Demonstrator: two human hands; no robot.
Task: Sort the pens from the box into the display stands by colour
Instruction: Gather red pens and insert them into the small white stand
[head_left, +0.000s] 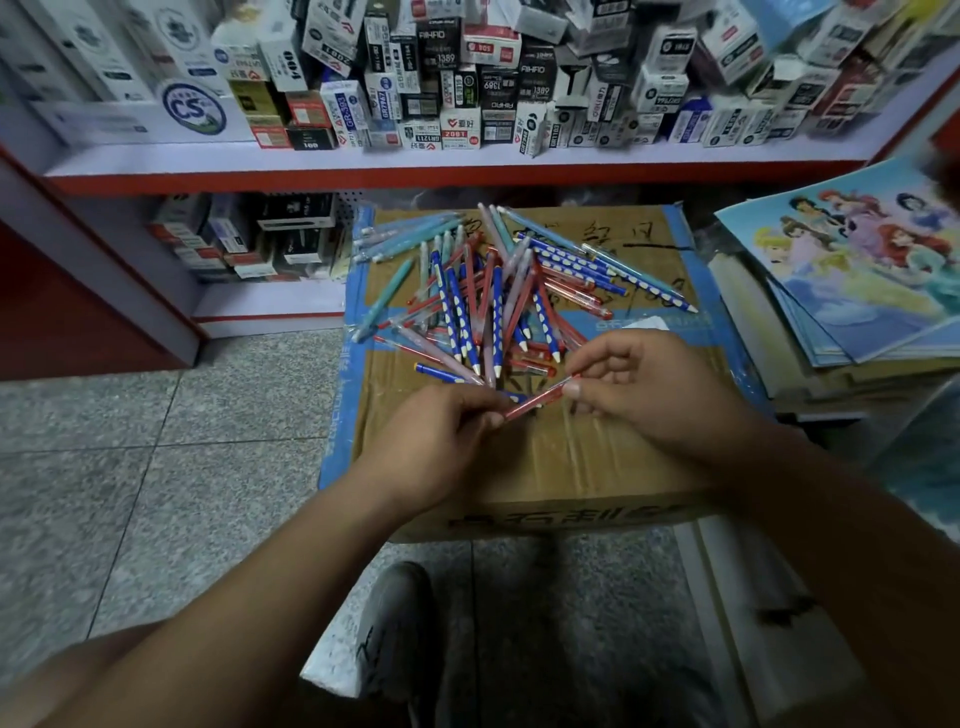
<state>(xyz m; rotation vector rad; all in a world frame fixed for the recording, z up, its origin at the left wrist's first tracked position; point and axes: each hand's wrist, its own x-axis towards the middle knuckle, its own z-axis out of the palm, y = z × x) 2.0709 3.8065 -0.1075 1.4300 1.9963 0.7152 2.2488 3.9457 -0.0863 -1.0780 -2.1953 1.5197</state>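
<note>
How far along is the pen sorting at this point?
Barely started, it seems. Done: nothing sorted shows in this view. In hand: the left hand and the right hand pinch one red pen by its ends, just above the cardboard box. Left: the mixed pile of blue, red, teal and pink pens lying on top of the box.

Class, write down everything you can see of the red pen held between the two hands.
The red pen is slim, with a translucent-looking plastic barrel. It slants up to the right in view, over the cardboard box. The left hand pinches its lower end; the right hand pinches its upper end. Finer parts are blurred.
</note>
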